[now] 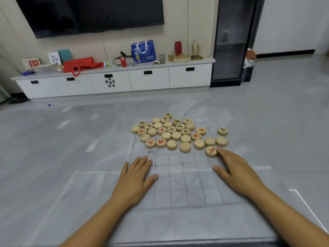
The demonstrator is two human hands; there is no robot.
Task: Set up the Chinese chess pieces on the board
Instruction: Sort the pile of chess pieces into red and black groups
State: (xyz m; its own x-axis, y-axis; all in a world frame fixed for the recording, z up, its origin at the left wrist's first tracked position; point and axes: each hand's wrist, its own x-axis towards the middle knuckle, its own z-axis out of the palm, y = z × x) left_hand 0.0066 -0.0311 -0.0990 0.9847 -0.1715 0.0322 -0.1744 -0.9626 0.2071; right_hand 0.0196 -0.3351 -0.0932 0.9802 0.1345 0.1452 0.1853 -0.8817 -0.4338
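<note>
A thin translucent chess board sheet (179, 184) with faint grid lines lies on the grey floor. Several round wooden pieces (176, 135) are heaped on its far half, some face up with red or black characters, others face down. A lone black-character piece (222, 131) sits at the far right. My left hand (137, 177) rests flat on the board's near left part, fingers apart, holding nothing. My right hand (236, 170) lies flat at the near right, its fingertips touching a red-character piece (211, 151).
A low white TV cabinet (115, 81) stands against the far wall, with a red bag (80, 65), a blue bag (143, 50) and small items on top. A dark glass cabinet (231, 41) stands at the right. Grey floor surrounds the board.
</note>
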